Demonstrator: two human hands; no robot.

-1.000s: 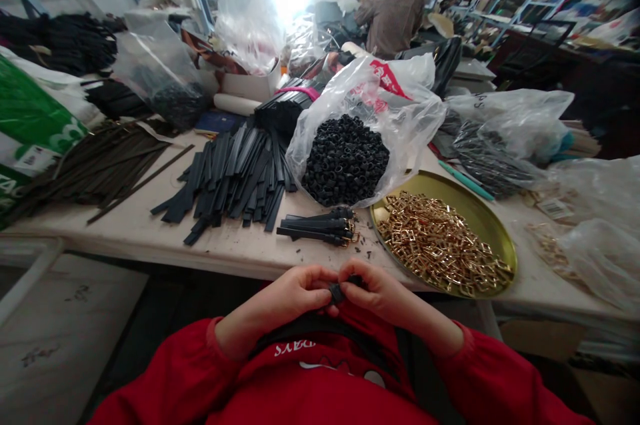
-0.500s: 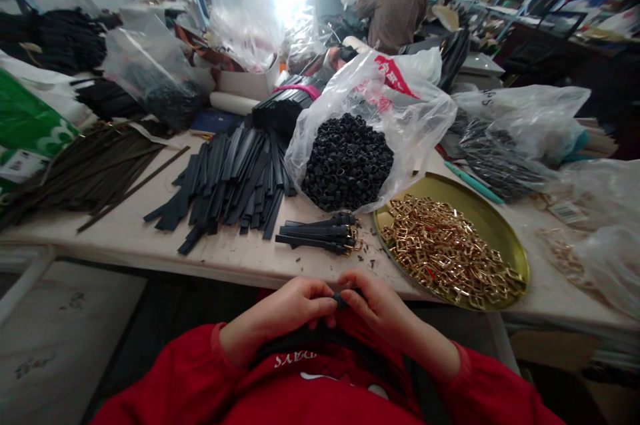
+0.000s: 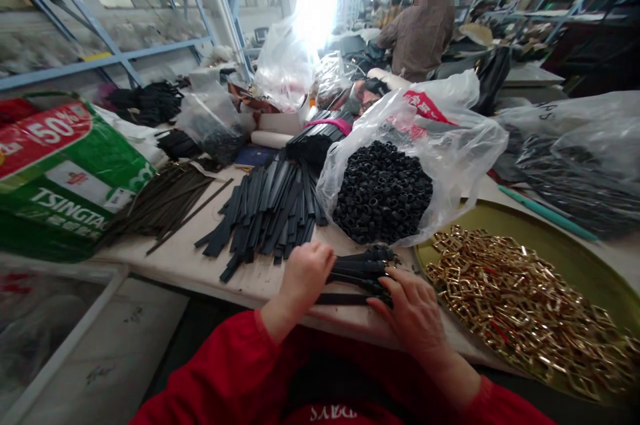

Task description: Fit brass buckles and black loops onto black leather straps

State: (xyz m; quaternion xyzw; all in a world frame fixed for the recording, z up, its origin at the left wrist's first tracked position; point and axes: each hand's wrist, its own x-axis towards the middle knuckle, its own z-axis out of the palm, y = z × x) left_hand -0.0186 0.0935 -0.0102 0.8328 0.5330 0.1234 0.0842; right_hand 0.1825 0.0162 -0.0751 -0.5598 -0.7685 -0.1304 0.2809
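the worktable, with black straps near its front edge. we see the straps lying roughly parallel, their metal ends mostly toward the right; this probably makes them easy to keep in line. one nearer strap runs beside the group.

the left hand is curled at the left ends of the straps. its fingertips are drawn together, but we cannot tell whether they pinch anything. the right hand is loosely spread, palm down, with its fingers by the metal ends and its thumb at the nearer strap. we judge that hands placed at opposite ends can steady the straps against skewing.

beyond them, a clear plastic bag stands open around a heap of black loops; its raised sides seem to contain the loops while leaving them reachable. to the right, a round olive tray bears gold buckles, its rim likely serving to stop them from scattering. left of the bag, we find loose black strips fanned on the worktable, with brown strips farther left; the separation presumably keeps the two colours from mixing.
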